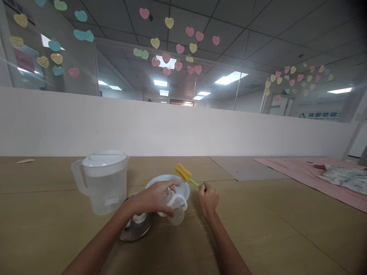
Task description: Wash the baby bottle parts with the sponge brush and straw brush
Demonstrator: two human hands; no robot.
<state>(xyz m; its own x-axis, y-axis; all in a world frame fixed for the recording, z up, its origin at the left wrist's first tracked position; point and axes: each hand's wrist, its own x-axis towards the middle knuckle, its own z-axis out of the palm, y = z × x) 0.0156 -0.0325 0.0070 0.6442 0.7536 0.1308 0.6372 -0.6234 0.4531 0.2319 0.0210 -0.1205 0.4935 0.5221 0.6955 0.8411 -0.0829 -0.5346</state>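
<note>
My left hand [156, 196] is closed around a clear baby bottle [178, 216] with a white handle, tilted over the near side of a white bowl [160, 178]. In my right hand [208, 198] is the green stick of a bottle brush [182, 172]. Its yellow sponge head points up and left above the bowl's far rim, apart from the bottle. Under my left forearm lies a dark, shiny round tray [136, 232] with small white parts [139, 218] on it, partly hidden by the arm.
A lidded clear plastic pitcher [107, 187] stands left of the bowl. On the right, a pink cloth [289, 172] carries a patterned fabric piece [344, 178]. A flat pale object [25, 161] lies far left. A white low wall [172, 130] with glass above closes off the table's back.
</note>
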